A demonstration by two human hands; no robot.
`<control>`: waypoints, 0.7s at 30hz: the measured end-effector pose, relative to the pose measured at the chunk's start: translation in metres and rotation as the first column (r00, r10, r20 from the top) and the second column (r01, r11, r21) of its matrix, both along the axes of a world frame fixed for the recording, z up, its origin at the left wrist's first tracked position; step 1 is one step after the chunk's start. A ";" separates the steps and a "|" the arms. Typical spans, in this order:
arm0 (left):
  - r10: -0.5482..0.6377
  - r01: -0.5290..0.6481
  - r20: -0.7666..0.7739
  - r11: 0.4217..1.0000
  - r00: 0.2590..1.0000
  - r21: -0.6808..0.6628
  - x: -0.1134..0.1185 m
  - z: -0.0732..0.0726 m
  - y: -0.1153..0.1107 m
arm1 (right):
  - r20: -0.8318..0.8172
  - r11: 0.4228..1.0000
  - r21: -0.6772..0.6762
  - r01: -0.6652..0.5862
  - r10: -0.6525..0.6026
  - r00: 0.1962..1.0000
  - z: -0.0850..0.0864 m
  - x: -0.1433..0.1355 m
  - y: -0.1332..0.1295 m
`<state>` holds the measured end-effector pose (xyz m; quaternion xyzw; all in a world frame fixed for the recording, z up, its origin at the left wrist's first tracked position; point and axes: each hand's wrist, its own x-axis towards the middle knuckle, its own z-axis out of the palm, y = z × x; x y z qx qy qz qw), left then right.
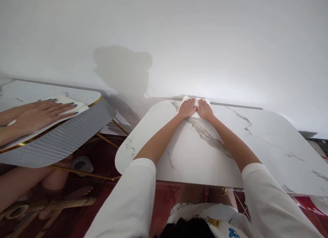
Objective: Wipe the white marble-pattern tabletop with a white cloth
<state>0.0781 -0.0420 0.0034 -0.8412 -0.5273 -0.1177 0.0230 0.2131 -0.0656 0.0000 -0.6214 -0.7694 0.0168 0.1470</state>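
Observation:
Both my arms stretch out over a white marble-patterned tabletop (189, 156) toward its far edge. There a folded white cloth (196, 101) lies against the surface. My left hand (188, 107) rests flat on the cloth's left part, fingers extended and pointing away from me. On the right part, my right hand (205, 109) presses down in the same way, its thumb close to the left one. Neither hand is wrapped around the cloth.
A white wall (230, 53) stands behind the tabletop. At left, another person's hands (43, 115) with dark nail polish press a white cloth (77, 106) on a second marble-patterned table (82, 92) with gold trim. Gold legs (107, 140) stand between the tables, above a dark red floor.

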 end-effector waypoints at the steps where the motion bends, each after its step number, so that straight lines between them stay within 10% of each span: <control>1: -0.009 0.009 -0.001 1.000 1.000 0.005 0.002 0.000 -0.002 | -0.003 1.000 0.004 0.014 -0.014 1.000 -0.001 0.001 -0.003; 21: -0.113 0.113 -0.017 0.993 0.993 0.033 -0.026 -0.004 -0.113 | -0.044 0.999 -0.004 0.048 -0.048 0.998 0.003 -0.023 -0.128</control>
